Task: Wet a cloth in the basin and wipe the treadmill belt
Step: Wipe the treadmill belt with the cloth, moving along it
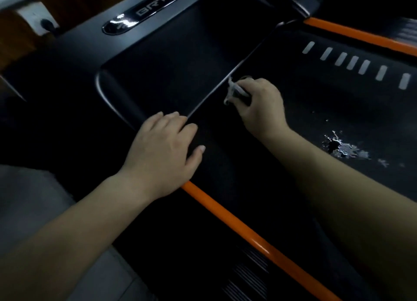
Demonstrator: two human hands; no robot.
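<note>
Black treadmill belt (pixel 316 111) carries seven pale dashes (pixel 341 58) and one wet patch (pixel 345 150). At the belt's front edge, the right hand (pixel 261 111) curls round one small cloth (pixel 234 91). Beside the belt's near corner the left hand (pixel 162 149) lies flat, fingers straight, at the end of the nearer of two orange rails (pixel 225 217).

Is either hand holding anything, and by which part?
The right hand grips the cloth by its bunched bulk; a pale end pokes out. The left hand rests flat on the treadmill, holding nothing.
</note>
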